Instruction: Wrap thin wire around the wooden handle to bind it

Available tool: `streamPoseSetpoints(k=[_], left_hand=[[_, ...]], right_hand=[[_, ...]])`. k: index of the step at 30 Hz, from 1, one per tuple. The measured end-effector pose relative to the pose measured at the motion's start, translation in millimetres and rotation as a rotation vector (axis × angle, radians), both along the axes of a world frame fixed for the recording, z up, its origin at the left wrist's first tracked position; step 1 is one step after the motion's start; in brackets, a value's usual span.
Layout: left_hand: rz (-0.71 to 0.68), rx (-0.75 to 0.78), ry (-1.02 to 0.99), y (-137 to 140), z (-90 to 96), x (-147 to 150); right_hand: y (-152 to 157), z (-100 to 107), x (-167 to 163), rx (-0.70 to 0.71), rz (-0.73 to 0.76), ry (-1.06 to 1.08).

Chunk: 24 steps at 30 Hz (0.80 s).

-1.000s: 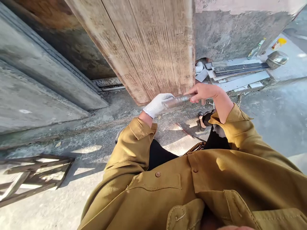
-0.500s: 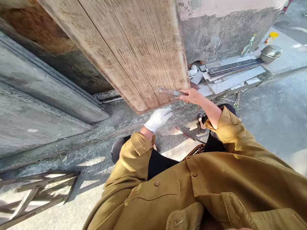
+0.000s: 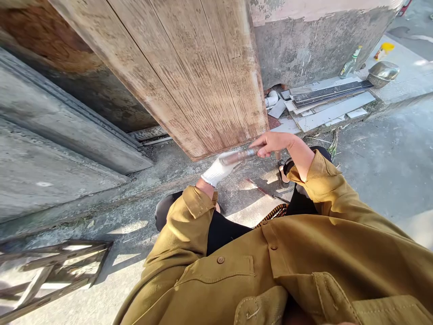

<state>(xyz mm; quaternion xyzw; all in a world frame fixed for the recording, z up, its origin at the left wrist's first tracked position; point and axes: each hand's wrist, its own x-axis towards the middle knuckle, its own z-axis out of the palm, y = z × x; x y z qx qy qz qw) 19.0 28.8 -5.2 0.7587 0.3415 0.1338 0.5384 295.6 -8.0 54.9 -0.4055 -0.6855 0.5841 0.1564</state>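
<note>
My right hand [image 3: 272, 143], bare, is closed around one end of a clear plastic bottle [image 3: 241, 155], which is blurred by motion. The bottle points left, and its far end overlaps my left hand [image 3: 218, 171], which wears a white knitted glove. The bottle and blur hide the gloved fingers, so I cannot tell whether they grip it. Just beyond both hands is the lower edge of a weathered wooden plank panel [image 3: 189, 76], tilted in view.
On the ground between my feet lies a thin rod-like tool [image 3: 265, 192]. Stacked strips and tiles [image 3: 331, 101], a white pipe elbow [image 3: 271, 99], a glass bottle [image 3: 350, 63] and a metal bowl [image 3: 384, 72] line the wall at right. A wooden frame [image 3: 54, 271] stands lower left.
The clear plastic bottle has swung from in front of the panel down and toward me, onto the gloved left hand. My right hand moved slightly nearer; the left stayed almost in place.
</note>
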Motion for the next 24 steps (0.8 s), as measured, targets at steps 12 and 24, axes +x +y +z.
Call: streamPoseSetpoints(k=[12,24], left_hand=[[-0.018,-0.164,-0.203,-5,-1.9,10],[0.099,-0.258,-0.270,-3,-0.5,14]], right_hand=[[4,-1,-24,0.049,-0.409,0.313],[20,-7,-30,0.430,-0.547,-0.302]])
